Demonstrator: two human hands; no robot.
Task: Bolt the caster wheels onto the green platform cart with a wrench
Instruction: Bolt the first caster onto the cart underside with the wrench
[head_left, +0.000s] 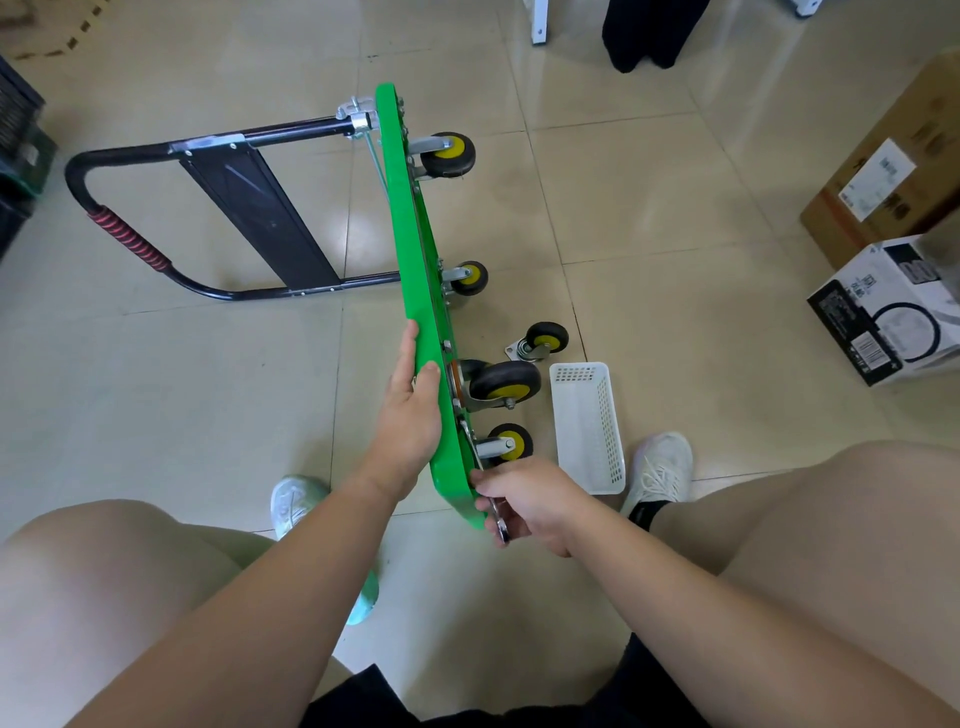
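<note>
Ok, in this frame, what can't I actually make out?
Head view only:
- The wrench: its working end is covered by the right hand and the edge of the green platform, so whether it sits on a bolt is unclear.
- The mounted casters: their bolts are too small to tell, as the platform is seen edge-on.
- The cardboard box: cut off by the right edge.

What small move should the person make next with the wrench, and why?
Probably swing the wrench in the right hand through a short arc at the plate of the nearest caster: its upper end seems to sit there, while the left hand holds the green platform on edge.
</note>
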